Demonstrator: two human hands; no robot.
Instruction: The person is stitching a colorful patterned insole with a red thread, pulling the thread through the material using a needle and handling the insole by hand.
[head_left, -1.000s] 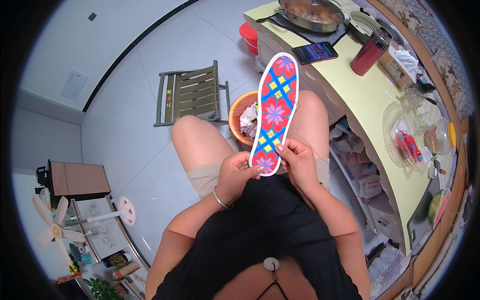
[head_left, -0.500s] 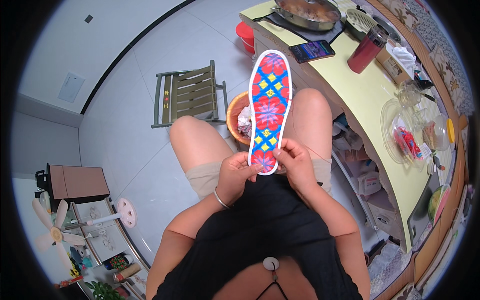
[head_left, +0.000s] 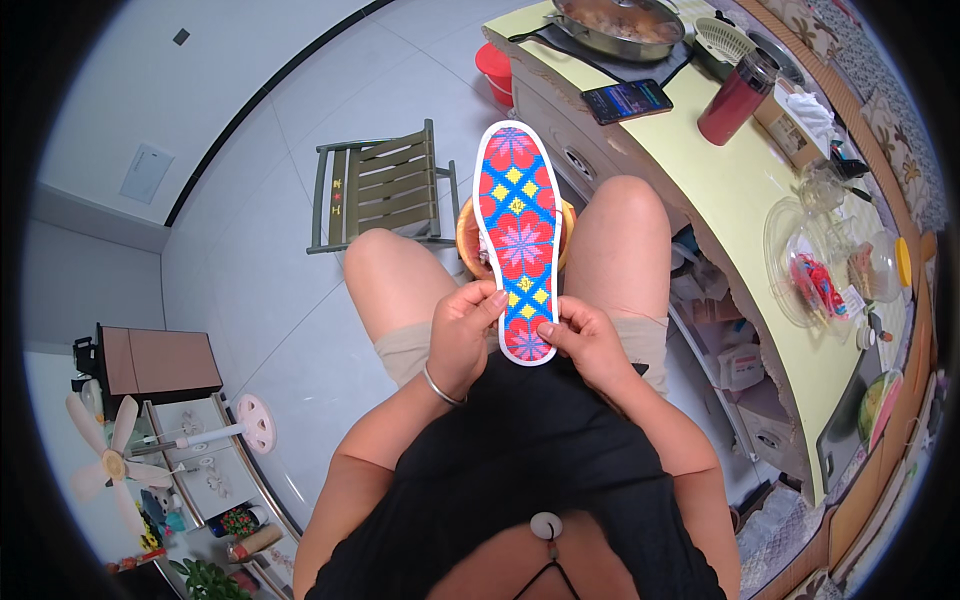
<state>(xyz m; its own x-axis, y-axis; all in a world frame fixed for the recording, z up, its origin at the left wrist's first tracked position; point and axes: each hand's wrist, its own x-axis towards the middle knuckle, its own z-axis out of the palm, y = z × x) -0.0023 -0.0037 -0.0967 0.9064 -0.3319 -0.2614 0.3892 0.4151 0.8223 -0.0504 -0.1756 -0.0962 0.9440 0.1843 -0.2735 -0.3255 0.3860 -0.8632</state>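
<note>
Left hand [head_left: 462, 335]: in the head view it was nearly closed, thumb and curled fingers pinching the lower left edge of the insole [head_left: 522, 240]; the underside of the grip could not be told.
Right hand [head_left: 588, 340]: it was likewise nearly closed, its thumb pressed on the insole's face near the lower right edge, the other fingers bent at that edge.
Insole: it stretched lengthwise above the lap, between the hands, its wider end away from the body.
Wood-coloured bin [head_left: 467, 240]: it stood between the knees, largely blocked from sight by the insole, its rounded rim showing on both sides.
Folding stool [head_left: 390, 190]: it stood past the left knee, with olive strips across a dull green frame.
Table [head_left: 700, 170]: its pale yellow-green top curved along the right, beside the right knee.
Tabletop: a dark phone [head_left: 627, 101] lay flat near a round, shiny metal pan [head_left: 620, 28]; a cylindrical dark red flask [head_left: 738, 98] stood beyond, and a clear plastic tray [head_left: 785, 275] lay nearer, holding a glossy red bundle [head_left: 815, 285].
Red bucket [head_left: 494, 72]: it stood by the table's far end.
Pattern: dense, grainy stitching formed red and pink flowers, blue lattice and yellow diamonds inside a smooth white border.
Bracelet [head_left: 440, 388]: a smooth silvery band circled the left wrist.
</note>
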